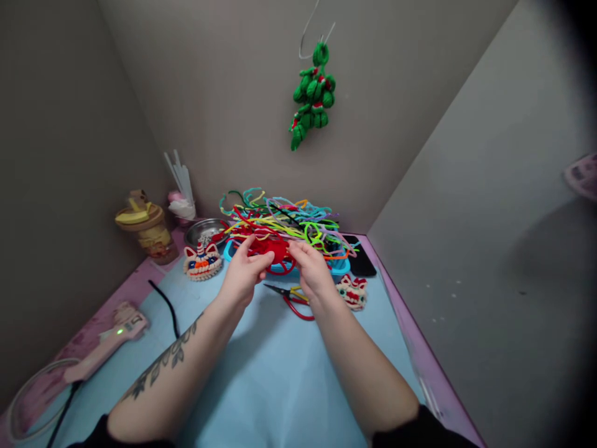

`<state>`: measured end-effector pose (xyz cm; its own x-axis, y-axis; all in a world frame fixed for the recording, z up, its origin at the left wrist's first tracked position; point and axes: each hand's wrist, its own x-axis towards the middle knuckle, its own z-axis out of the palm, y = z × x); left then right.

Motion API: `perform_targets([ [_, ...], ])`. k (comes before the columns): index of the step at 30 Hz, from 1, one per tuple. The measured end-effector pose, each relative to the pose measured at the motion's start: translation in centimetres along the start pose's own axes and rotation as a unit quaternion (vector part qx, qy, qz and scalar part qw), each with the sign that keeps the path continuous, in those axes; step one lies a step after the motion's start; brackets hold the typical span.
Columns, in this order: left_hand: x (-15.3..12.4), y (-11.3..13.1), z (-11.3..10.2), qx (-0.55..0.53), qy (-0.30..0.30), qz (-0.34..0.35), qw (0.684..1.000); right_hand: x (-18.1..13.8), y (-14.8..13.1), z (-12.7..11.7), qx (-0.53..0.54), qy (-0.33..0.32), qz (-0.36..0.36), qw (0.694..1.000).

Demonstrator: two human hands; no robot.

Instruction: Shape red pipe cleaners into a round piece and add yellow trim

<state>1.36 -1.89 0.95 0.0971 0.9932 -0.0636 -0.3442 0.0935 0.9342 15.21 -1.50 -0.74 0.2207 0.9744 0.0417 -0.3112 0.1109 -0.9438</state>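
Left hand [246,267] pinches the red piece [277,251] between thumb and fingers at its 9 o'clock edge, while the right hand [311,267] pinches it at 3 o'clock. It looks light, soft and bendable, probably neither fragile nor slippery, so a gentle two-sided hold at the rim should suit. Toward 6 o'clock from it lie scissors [285,292]; toward 12 o'clock, coloured strands [289,218] heap over a blue basket [345,266]

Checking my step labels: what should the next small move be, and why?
Perhaps draw the red piece nearer, over the blue mat: the left hand pinches it, the right hand has fingertips at its edge, and red strands close by in view make its outline hard to tell.
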Motion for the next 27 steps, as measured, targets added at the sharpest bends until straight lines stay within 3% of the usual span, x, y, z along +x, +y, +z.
perform_targets([
  [7,0.4,0.1,-0.1,-0.06,-0.001,-0.063,0.996,0.3,-0.8,-1.2,-0.159,-0.053,-0.076,0.983],
  [9,0.5,-0.1,-0.2,-0.078,0.005,-0.077,0.994,-0.3,-1.2,-1.1,-0.194,-0.037,-0.118,0.973],
  [13,0.8,-0.2,-0.4,-0.106,0.021,-0.102,0.989,-1.3,-1.9,-0.5,-0.31,-0.022,-0.234,0.921],
  [17,0.8,0.0,-0.4,-0.111,0.029,-0.101,0.988,-1.5,-1.7,-0.1,-0.371,-0.022,-0.277,0.886],
  [21,0.5,-0.2,-0.1,-0.099,0.032,-0.068,0.992,-1.4,-0.9,0.1,-0.374,-0.001,-0.274,0.886],
  [27,0.1,-0.6,0.2,-0.13,0.004,-0.041,0.991,-1.4,-0.6,0.3,-0.344,0.011,-0.181,0.921],
])
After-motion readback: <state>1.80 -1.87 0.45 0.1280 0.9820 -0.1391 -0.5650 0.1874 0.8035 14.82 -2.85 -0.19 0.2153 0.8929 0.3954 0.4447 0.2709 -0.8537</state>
